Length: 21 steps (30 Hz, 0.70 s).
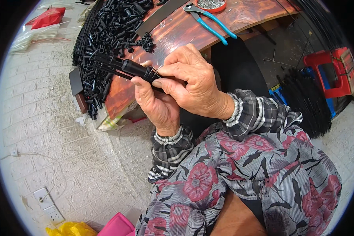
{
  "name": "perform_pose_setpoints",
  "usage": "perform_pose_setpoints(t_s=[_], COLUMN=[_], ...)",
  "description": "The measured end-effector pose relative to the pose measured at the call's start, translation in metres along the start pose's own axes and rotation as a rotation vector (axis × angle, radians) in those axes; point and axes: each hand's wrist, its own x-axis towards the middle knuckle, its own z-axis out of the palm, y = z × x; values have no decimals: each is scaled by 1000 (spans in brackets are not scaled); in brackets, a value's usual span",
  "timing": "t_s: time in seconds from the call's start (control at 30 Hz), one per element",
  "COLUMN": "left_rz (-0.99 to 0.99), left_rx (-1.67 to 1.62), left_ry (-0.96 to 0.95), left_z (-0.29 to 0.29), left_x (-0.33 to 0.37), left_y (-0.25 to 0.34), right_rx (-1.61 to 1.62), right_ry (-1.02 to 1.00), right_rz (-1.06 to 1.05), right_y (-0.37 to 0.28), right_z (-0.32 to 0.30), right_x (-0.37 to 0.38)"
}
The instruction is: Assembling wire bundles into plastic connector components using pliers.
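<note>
My left hand (159, 104) is closed around a black tubular plastic fitting (131, 68), with thin black rods (106, 65) reaching out from its left end. At the fitting's right end, the thumb and fingers of my right hand (196, 80) are pinched together on what looks like thin metal wire (156, 71). The fingers partly hide that end, so how the wire sits there cannot be made out. Both hands are held over the front edge of a reddish-brown wooden table (177, 37).
Many loose black plastic fittings (114, 23) cover the table's left part. Beyond my hands lie a flat metal strip (161, 16), blue-handled pliers (213, 26) and a red dish (220, 8) of small metal pieces. Right, a red stool (322, 76) stands by bundled black rods (305, 104).
</note>
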Motion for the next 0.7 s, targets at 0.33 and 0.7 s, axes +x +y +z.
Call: perform_pose_setpoints(t_s=[0.33,0.7], left_rz=[-12,-60], left_rx=[64,-76], left_ry=[-27,-5], left_z=[-5,-4], left_x=[0,-1], left_y=[2,0], right_rx=[6,-162], right_ry=[-15,-33], right_rz=[-62,-203], right_y=[2,-1], right_z=[0,-2], right_x=[-7,-11])
